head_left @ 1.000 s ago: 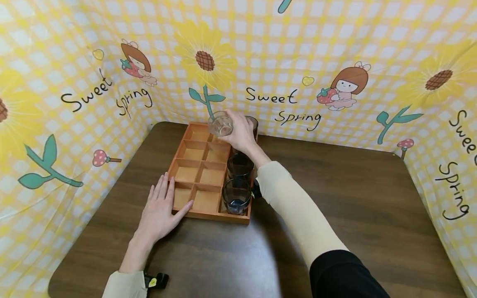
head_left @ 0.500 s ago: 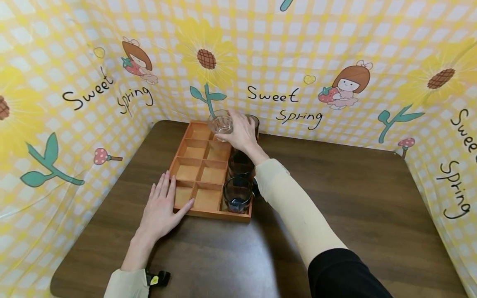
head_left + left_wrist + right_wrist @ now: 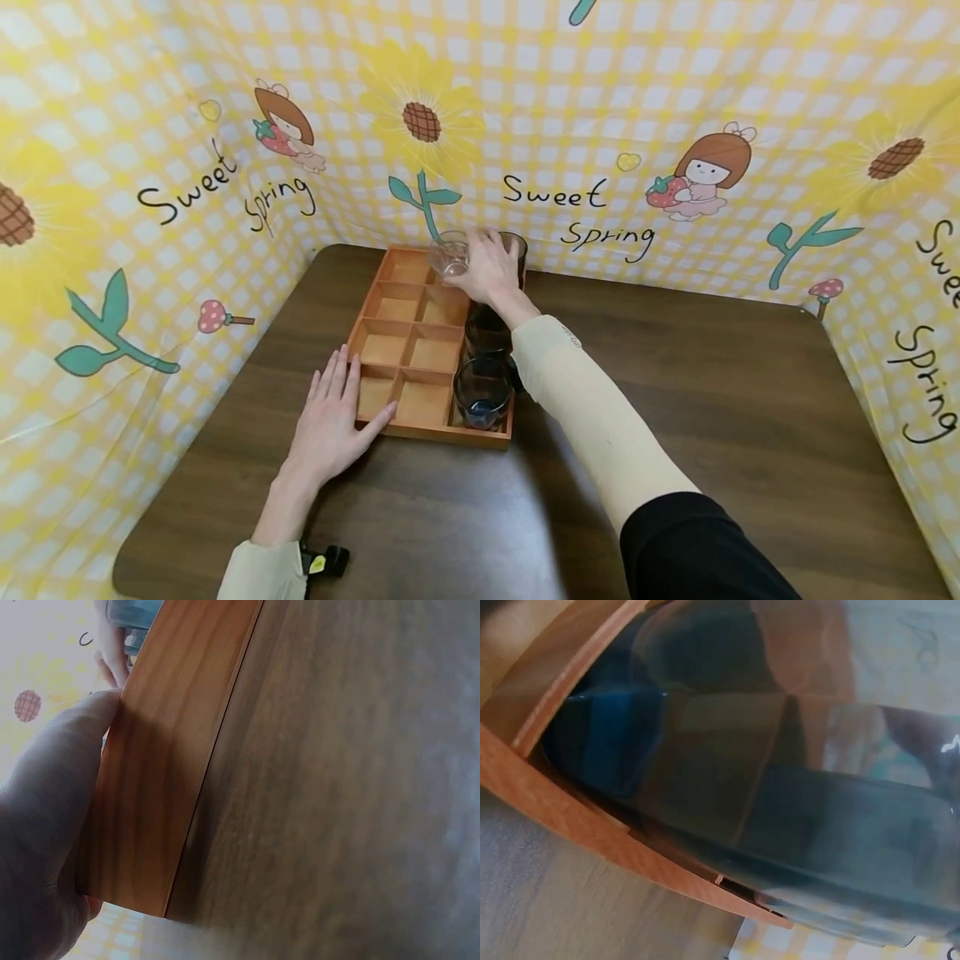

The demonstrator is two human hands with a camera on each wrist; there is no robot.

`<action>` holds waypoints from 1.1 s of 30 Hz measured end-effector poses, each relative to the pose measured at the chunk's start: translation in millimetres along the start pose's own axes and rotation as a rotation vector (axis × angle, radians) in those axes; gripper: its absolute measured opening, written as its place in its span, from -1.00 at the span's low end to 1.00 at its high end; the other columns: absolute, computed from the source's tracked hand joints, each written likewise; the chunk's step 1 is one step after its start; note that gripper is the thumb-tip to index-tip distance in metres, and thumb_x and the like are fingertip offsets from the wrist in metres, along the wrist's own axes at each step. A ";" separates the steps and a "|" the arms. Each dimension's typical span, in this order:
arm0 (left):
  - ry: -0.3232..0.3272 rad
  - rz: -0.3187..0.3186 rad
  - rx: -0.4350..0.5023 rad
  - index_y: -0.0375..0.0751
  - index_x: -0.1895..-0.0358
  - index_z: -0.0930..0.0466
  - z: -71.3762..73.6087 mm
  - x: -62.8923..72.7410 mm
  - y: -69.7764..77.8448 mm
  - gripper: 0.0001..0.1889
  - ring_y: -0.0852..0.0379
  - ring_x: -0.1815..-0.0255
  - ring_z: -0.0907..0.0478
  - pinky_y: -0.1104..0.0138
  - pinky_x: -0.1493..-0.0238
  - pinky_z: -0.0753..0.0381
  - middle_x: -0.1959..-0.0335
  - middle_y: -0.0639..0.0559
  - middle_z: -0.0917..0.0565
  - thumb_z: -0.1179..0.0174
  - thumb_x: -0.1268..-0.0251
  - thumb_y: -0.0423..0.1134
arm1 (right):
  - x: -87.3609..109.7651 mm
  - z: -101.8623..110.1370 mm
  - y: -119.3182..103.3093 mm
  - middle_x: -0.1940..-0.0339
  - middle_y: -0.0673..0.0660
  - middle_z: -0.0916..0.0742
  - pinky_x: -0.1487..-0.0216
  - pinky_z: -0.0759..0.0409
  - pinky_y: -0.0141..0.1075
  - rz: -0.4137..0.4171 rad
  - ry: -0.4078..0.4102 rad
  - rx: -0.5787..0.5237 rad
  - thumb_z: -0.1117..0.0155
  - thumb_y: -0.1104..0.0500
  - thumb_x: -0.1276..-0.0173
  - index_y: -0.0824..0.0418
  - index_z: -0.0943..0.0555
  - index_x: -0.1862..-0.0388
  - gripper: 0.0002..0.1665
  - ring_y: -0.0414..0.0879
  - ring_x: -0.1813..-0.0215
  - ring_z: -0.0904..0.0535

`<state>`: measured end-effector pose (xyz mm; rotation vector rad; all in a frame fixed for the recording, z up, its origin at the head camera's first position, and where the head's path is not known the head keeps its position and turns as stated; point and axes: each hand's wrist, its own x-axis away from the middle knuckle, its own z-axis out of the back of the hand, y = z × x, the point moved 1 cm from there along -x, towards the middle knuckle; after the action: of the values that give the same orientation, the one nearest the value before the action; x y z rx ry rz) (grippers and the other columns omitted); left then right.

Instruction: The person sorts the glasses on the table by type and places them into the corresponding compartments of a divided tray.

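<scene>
My right hand (image 3: 491, 268) grips a clear drinking glass (image 3: 446, 250) at the far end of an orange-brown wooden tray (image 3: 442, 434) divided into compartments. The glass sits at the far middle compartment, its lower part inside the outline of the dividers. My left hand (image 3: 327, 432) rests on the tray's near left corner, fingers straight along the left side and thumb on the front edge. Dark smoked glasses fill the right column: one nearest (image 3: 482, 393), another behind it, and a far one (image 3: 514, 247) partly hidden by my right hand. The right wrist view shows a smoked glass (image 3: 705, 772) up close.
Brown wood-grain tabletop (image 3: 675, 383) extends on both sides of the tray. A yellow checked cloth (image 3: 555, 100) with flowers and lettering hangs right behind the tray's far end and along both sides. The forearm crosses over the right column of glasses.
My right hand has lowered the clear glass a little toward the far middle compartment. The left hand stays on the tray corner. The head view has shifted slightly.
</scene>
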<state>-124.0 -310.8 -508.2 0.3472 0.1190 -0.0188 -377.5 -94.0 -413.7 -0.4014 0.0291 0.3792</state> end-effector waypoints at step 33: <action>0.006 -0.002 -0.028 -0.44 -0.79 0.06 2.0 -1.3 1.1 0.12 -0.40 -0.87 0.11 -0.32 -0.80 0.04 -0.85 -0.41 0.09 -0.17 -0.57 0.36 | -7.1 -7.1 -6.5 -0.90 0.10 -0.11 -0.84 0.29 0.38 -0.094 -0.167 0.280 -0.04 -0.53 -0.63 -0.01 -0.12 -0.86 0.07 0.10 -0.93 0.26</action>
<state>-125.0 -310.4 -505.8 0.3195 0.1258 -0.0181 -381.4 -104.8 -417.0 -0.0930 -0.0983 0.3092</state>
